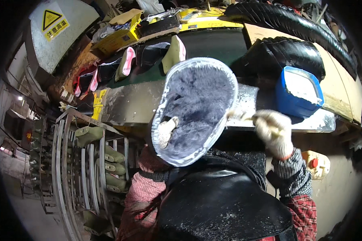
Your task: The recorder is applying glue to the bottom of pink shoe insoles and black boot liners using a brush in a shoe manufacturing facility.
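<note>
My left hand (167, 131), in a whitish knit glove, grips a fur-lined shoe upper (201, 100). The thumb lies over its fuzzy grey-blue inside, while the other fingers are hidden beneath. White, wet-looking smears run along the oval rim. In my gloved right hand (274, 130), closed and slightly blurred, is a brush (241, 115) with a pale tip at the right side of that rim. Right of the upper, a blue tub (299, 94) of white liquid or paste stands on the metal bench edge (132, 102).
Olive shoe lasts (174, 54) and dark uppers line the green belt (213, 44) behind. A black ribbed duct (285, 56) lies back right. At left, a metal rack (88, 160) bears several lasts. A yellowish jug (315, 165) with a red cap stands low at right.
</note>
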A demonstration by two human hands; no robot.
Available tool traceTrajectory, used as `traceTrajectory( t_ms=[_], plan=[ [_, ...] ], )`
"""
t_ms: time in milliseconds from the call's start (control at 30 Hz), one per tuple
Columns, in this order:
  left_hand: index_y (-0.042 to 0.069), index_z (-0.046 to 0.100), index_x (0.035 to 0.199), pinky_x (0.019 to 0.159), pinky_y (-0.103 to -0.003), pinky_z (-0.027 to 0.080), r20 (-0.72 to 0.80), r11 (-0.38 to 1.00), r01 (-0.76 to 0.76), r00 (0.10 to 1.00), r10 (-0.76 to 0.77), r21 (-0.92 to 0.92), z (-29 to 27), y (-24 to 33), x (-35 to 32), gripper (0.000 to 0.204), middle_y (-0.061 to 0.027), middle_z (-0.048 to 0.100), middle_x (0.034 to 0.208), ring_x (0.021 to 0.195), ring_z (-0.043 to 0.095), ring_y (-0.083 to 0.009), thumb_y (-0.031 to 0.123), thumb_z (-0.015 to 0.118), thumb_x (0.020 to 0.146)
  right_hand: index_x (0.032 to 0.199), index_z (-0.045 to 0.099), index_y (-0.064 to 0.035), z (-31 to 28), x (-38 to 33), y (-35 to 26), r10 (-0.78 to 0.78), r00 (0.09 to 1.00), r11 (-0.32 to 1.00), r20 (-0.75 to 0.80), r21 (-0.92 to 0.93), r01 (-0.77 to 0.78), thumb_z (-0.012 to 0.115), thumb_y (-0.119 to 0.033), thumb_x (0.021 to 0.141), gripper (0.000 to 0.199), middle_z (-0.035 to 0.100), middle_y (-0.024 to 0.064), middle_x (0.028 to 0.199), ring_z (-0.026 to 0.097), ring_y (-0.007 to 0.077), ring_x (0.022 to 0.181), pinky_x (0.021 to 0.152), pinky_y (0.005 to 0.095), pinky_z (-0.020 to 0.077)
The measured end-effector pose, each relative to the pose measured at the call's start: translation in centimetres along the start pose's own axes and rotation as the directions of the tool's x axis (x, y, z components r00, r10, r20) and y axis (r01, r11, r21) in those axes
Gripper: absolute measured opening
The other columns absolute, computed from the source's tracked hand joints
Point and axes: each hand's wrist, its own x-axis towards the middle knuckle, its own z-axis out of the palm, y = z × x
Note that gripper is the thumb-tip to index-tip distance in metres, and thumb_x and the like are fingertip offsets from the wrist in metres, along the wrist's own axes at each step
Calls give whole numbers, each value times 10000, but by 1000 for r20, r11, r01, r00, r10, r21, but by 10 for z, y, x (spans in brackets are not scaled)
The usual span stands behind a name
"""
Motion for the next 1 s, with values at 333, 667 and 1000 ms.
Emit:
traceTrajectory(
  t_ms=[333,667,1000],
  plan=[
    [-29,568,1217,919,-325,496,-156,874,-132,961,228,468,34,-30,-35,328,-88,655,1101,988,607,-182,167,597,955,1082,682,-89,33,57,-81,-456,812,679,364,-447,582,692,-85,778,304,635,134,764,644,301,672,591,383,521],
    [-12,574,1189,804,-358,544,-160,795,-230,913,377,562,-15,-20,92,306,-121,660,1096,922,648,-217,200,574,968,964,659,37,-46,16,49,-335,904,876,-265,-441,195,685,-32,798,181,689,157,847,685,264,735,694,332,549],
    [36,533,1190,659,-415,586,-65,997,-39,997,35,-62,-39,18,218,279,-131,635,1130,795,694,-261,226,558,988,968,653,45,-42,29,45,-242,943,855,-228,-510,96,657,-78,829,186,675,178,879,669,285,763,727,337,531]
  ],
)
